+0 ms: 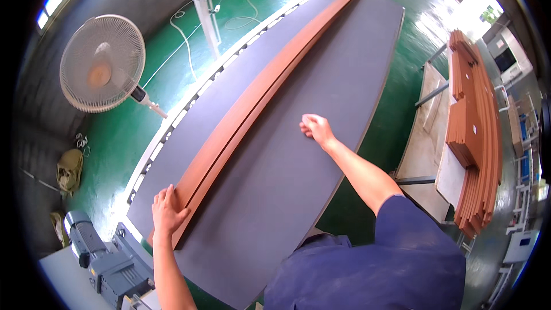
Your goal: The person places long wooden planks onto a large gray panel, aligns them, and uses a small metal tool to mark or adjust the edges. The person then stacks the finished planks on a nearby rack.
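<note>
A long reddish-brown plank (pixel 257 99) lies lengthwise on the grey work surface (pixel 310 166). One dark line runs along it; I cannot tell whether this is a groove or a gap between two planks. At the near end, my left hand (pixel 167 211) rests on the plank's left part, fingers laid over the top and thumb apart. My right hand (pixel 317 130) is over the grey surface, to the right of the plank and apart from it. Its fingers are curled into a loose fist, and nothing shows in them.
On the right, a stand (pixel 422 132) carries stacked reddish-brown planks (pixel 473 132). A round fan (pixel 103 63) rises beyond the left edge, near a white post (pixel 208 26). A grey motor (pixel 112 264) sits at the lower left. Cables (pixel 186 43) trail over the green floor (pixel 117 149).
</note>
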Demonstrator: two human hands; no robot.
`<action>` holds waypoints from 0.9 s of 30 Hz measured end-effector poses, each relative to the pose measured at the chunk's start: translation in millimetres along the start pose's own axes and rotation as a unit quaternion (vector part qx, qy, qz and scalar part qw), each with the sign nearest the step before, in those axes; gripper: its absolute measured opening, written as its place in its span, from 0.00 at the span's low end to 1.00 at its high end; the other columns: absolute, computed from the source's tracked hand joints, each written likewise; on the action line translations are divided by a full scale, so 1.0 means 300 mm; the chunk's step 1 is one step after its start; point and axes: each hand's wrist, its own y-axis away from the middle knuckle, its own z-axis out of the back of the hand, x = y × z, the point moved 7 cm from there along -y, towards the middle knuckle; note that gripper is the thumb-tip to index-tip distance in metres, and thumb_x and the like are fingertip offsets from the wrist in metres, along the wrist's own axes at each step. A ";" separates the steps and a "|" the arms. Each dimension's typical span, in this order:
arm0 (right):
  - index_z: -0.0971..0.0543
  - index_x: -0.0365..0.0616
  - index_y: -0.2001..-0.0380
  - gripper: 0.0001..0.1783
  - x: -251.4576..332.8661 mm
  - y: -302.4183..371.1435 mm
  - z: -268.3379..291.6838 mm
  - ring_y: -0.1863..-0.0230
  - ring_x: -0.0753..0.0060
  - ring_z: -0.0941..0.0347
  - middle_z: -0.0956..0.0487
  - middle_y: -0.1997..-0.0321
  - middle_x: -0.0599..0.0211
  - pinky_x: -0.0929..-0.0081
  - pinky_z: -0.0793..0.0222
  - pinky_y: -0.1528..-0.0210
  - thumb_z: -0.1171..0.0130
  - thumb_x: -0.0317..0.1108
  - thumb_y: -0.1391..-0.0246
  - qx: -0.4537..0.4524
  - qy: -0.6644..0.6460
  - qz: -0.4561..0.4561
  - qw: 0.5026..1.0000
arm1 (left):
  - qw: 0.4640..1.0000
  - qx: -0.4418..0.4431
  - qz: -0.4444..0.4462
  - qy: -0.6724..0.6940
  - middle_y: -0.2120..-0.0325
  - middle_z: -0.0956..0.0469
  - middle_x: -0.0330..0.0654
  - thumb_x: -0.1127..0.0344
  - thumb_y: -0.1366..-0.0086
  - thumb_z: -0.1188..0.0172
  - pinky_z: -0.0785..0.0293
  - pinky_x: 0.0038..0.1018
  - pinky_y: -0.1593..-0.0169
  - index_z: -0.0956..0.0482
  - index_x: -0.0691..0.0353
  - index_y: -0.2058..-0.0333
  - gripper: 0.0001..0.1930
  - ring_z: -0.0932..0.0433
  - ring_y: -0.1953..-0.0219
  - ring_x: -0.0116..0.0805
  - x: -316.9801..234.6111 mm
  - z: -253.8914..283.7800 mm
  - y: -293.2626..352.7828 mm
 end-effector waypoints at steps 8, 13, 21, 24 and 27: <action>0.26 0.33 0.47 0.21 -0.139 0.186 -0.002 0.62 0.75 0.23 0.19 0.58 0.60 0.78 0.26 0.56 0.41 0.34 0.40 0.042 0.018 0.054 0.998 | 1.000 0.001 -0.013 -0.023 0.41 0.31 0.46 0.56 0.48 0.30 0.34 0.37 0.37 0.35 0.59 0.39 0.39 0.34 0.38 0.46 0.193 -0.190 0.140; 0.25 0.37 0.46 0.19 -0.172 0.120 0.110 0.62 0.82 0.28 0.21 0.58 0.70 0.83 0.32 0.64 0.44 0.35 0.37 0.038 0.165 0.105 0.980 | 0.999 0.036 0.015 0.002 0.51 0.30 0.52 0.57 0.51 0.28 0.30 0.39 0.43 0.35 0.66 0.43 0.39 0.31 0.45 0.49 0.057 -0.308 0.078; 0.25 0.39 0.46 0.19 -0.158 0.088 -0.210 0.61 0.84 0.27 0.21 0.57 0.73 0.83 0.32 0.63 0.44 0.33 0.38 0.163 0.217 0.140 0.952 | 0.999 -0.007 0.011 0.038 0.52 0.32 0.53 0.59 0.54 0.28 0.30 0.39 0.46 0.36 0.69 0.42 0.42 0.32 0.47 0.50 -0.051 -0.363 0.506; 0.27 0.36 0.45 0.20 -0.178 0.142 -0.256 0.56 0.74 0.27 0.23 0.53 0.66 0.79 0.31 0.57 0.44 0.30 0.40 0.193 0.191 0.222 0.937 | 0.999 -0.016 0.015 0.041 0.54 0.32 0.51 0.60 0.55 0.28 0.28 0.39 0.48 0.36 0.70 0.42 0.42 0.31 0.50 0.49 -0.055 -0.381 0.632; 0.27 0.36 0.45 0.21 -0.028 0.356 -0.329 0.54 0.68 0.28 0.26 0.49 0.61 0.75 0.31 0.55 0.44 0.26 0.43 0.151 0.299 0.354 0.873 | 0.998 -0.008 0.047 0.036 0.54 0.32 0.51 0.60 0.55 0.28 0.28 0.39 0.48 0.35 0.70 0.42 0.42 0.31 0.50 0.49 -0.046 -0.398 0.753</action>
